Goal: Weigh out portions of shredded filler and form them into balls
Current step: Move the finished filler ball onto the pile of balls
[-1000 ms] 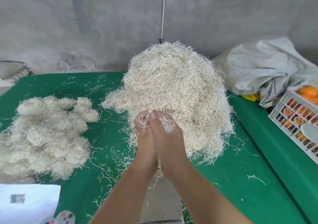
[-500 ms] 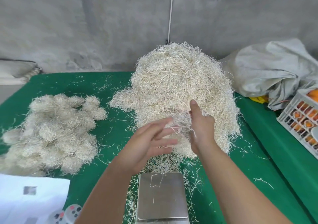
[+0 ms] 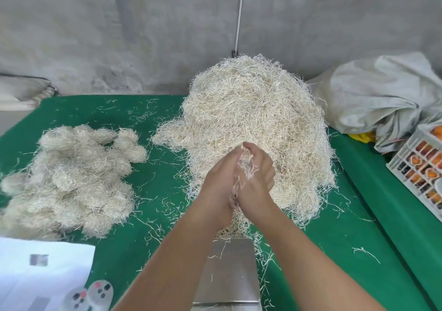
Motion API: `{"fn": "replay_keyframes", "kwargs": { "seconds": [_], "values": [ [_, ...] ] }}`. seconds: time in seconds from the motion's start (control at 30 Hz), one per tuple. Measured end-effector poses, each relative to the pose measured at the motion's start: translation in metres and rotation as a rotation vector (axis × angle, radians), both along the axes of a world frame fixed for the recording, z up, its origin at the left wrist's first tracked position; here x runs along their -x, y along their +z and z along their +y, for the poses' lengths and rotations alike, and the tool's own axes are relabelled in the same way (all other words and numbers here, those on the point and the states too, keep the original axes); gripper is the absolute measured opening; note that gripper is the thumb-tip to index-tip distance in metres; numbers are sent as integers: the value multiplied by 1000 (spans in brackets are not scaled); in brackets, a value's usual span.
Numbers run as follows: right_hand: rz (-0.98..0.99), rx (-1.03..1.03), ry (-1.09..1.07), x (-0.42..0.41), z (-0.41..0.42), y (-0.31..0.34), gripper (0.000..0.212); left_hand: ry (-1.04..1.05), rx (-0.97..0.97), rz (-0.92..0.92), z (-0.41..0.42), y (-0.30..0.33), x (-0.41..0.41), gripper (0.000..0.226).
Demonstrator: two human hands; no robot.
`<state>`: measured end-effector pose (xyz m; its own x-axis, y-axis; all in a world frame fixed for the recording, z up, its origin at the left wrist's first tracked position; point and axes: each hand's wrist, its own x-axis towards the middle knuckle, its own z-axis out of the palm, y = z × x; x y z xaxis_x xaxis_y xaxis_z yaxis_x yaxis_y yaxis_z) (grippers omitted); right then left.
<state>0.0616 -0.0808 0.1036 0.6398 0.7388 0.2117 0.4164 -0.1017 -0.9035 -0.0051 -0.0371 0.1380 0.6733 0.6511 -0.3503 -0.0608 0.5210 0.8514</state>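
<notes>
Both hands, left hand [image 3: 218, 186] and right hand [image 3: 257, 179], cup a filler wad [image 3: 245, 167] between palms, finished balls [image 3: 71, 179] lying at nine o'clock.

Left hand [image 3: 218, 186] & right hand [image 3: 257, 179] cup filler wad [image 3: 244, 167] above scale [image 3: 230, 270].

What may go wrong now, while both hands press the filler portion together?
Strands already hang loose between the left hand and right hand, so the filler portion may lose weight. Fallen strands could land on the scale platform below and perhaps disturb the next weighing.
</notes>
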Motion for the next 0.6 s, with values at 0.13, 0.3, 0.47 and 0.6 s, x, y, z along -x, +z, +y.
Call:
{"fn": "replay_keyframes", "kwargs": {
  "seconds": [0.13, 0.3, 0.47, 0.6],
  "values": [
    [262, -1, 124, -5, -1, 19, 69, 193, 102, -59, -9, -4, -6, 66],
    [812, -95, 174, 4, -2, 26, 69, 376, -45, -120, -4, -6, -6, 28],
    [642, -143, 74, 17, -7, 28, 32, 380, -518, 17, -7, -9, -4, 48],
    [444, -281, 24, 17, -9, 33, 41, 277, -411, -156, -9, -3, -1, 57]
  ]
}}
